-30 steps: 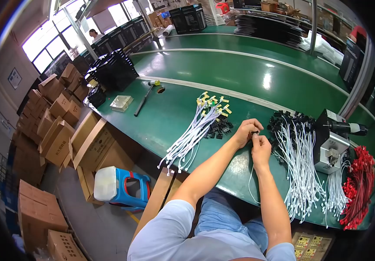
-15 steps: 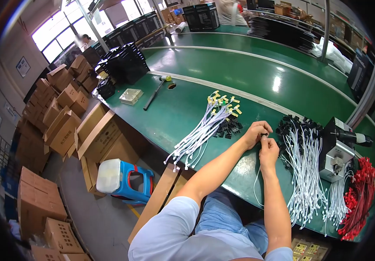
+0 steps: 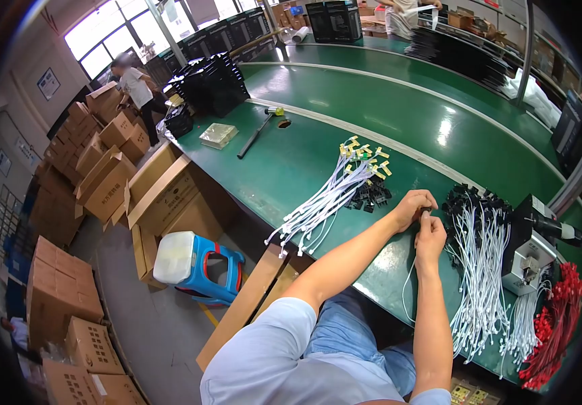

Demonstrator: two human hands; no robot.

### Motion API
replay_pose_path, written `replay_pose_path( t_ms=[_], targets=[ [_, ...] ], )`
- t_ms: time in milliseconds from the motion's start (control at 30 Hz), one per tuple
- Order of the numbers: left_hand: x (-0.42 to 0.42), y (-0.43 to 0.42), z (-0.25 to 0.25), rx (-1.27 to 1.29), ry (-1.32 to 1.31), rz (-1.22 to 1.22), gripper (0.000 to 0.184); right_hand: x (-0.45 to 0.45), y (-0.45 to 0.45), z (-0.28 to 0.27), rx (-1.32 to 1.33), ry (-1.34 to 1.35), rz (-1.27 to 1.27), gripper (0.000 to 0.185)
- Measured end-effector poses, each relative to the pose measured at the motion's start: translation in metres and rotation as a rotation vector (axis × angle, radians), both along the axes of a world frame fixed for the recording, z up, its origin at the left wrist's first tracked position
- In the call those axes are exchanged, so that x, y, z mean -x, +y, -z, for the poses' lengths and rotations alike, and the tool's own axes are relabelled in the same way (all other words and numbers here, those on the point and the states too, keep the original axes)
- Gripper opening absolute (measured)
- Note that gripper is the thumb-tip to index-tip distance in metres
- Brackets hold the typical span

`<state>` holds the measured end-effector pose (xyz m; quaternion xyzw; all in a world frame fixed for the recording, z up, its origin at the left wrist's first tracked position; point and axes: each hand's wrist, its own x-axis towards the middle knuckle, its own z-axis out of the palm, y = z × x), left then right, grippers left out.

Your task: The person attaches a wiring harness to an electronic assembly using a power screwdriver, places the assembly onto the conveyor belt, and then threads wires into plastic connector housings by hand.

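My left hand (image 3: 414, 208) and my right hand (image 3: 431, 237) meet over the green table, fingers closed in a pinch around a small black connector housing (image 3: 426, 210). A thin white cable (image 3: 409, 287) hangs below my right hand toward the table edge. Left of my hands lie white cables with yellow-tabbed ends (image 3: 328, 199), beside a pile of small black housings (image 3: 370, 194). To the right is a large bundle of white cables (image 3: 478, 270) with black ends. How cable and housing join is hidden by my fingers.
A boxy machine (image 3: 528, 253) and red cables (image 3: 561, 317) stand at the right. A hammer (image 3: 258, 135) and a clear box (image 3: 218, 136) lie at the left. A blue stool (image 3: 213, 270) and cartons (image 3: 64, 280) occupy the floor. People (image 3: 135, 88) are farther back.
The view has shifted, so the table contents sit further right. A person at the back left shows more fully, and another's arms appear at the top. My hands stay pinched together on the black housing.
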<state>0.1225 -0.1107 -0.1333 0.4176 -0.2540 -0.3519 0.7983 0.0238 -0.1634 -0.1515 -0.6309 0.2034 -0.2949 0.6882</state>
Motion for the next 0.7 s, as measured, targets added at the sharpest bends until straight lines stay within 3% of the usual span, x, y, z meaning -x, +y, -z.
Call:
replay_pose_path(
  t_ms=[700],
  targets=[
    [-0.002, -0.002, 0.001, -0.129, -0.064, -0.091, 0.014, 0.002, 0.003, -0.005, -0.015, -0.005, -0.007, 0.026]
  ],
)
